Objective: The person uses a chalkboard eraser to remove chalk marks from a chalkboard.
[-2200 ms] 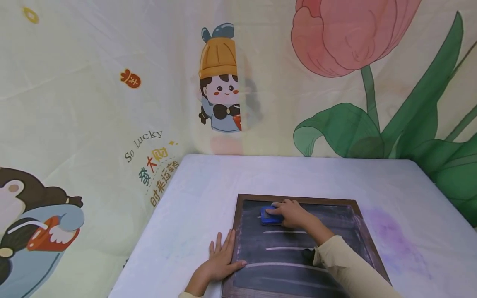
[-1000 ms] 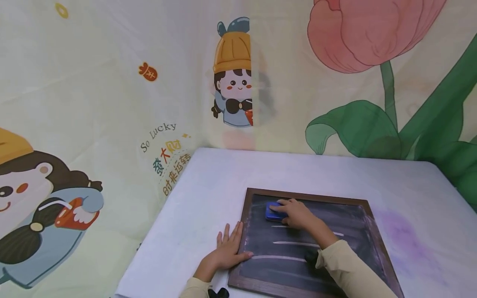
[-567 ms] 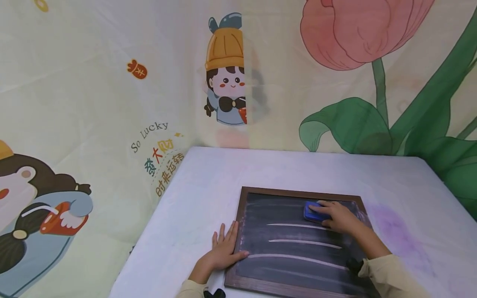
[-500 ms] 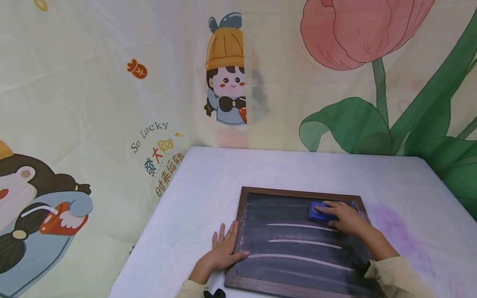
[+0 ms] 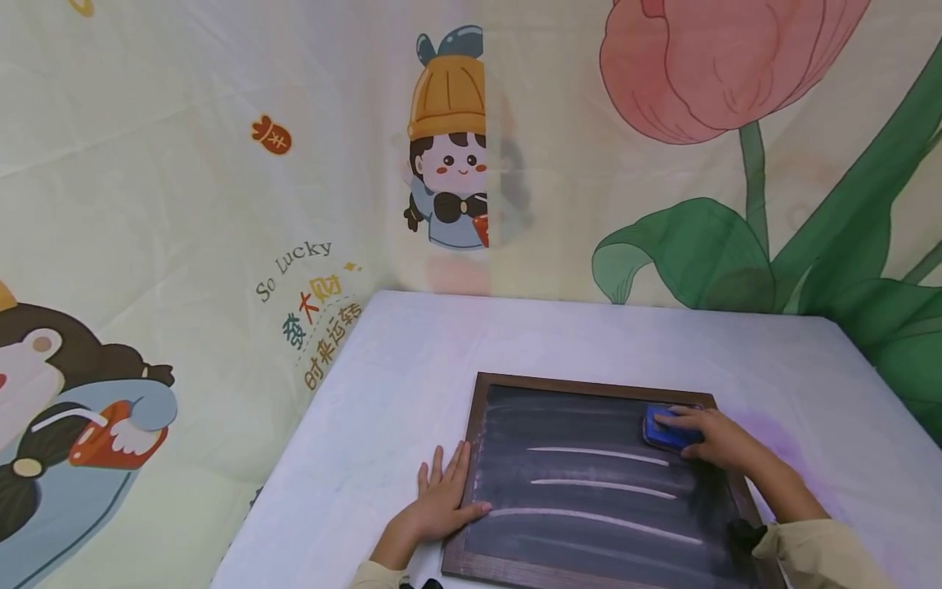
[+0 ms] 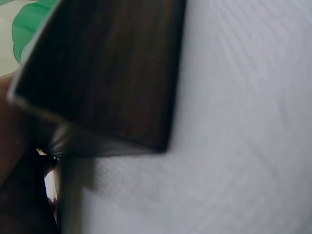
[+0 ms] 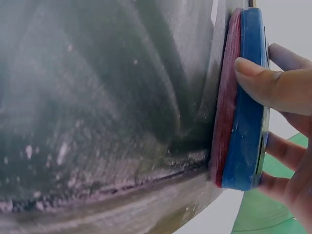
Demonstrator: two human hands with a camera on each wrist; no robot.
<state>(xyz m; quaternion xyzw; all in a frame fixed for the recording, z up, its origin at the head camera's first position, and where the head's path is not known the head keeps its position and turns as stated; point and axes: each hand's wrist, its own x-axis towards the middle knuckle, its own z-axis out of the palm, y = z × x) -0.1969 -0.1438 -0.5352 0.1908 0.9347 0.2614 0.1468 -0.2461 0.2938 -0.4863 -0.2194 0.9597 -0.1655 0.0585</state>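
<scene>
A wood-framed chalkboard [image 5: 589, 528] lies on the white table, with three bold white chalk lines across it and fainter smears around them. My right hand [image 5: 724, 442] grips a blue chalkboard eraser [image 5: 666, 427] near the board's upper right corner. In the right wrist view the thumb is on one side of the eraser [image 7: 248, 112], fingers on the other, and its reddish felt pad [image 7: 226, 107] faces the board. My left hand [image 5: 434, 503] rests flat at the board's left frame, fingers spread, thumb over the edge. The dark wooden frame [image 6: 107, 73] fills much of the left wrist view.
The white table [image 5: 412, 368] has a purple stain [image 5: 773, 442] right of the board. Behind it hangs a printed backdrop [image 5: 545, 164] with a tulip and cartoon figures. Chalk dust gathers along the frame's inner edge in the right wrist view.
My right hand has slid the eraser from the board's upper left to its upper right, and the short chalk mark at upper left is gone. My left hand stays at the left frame.
</scene>
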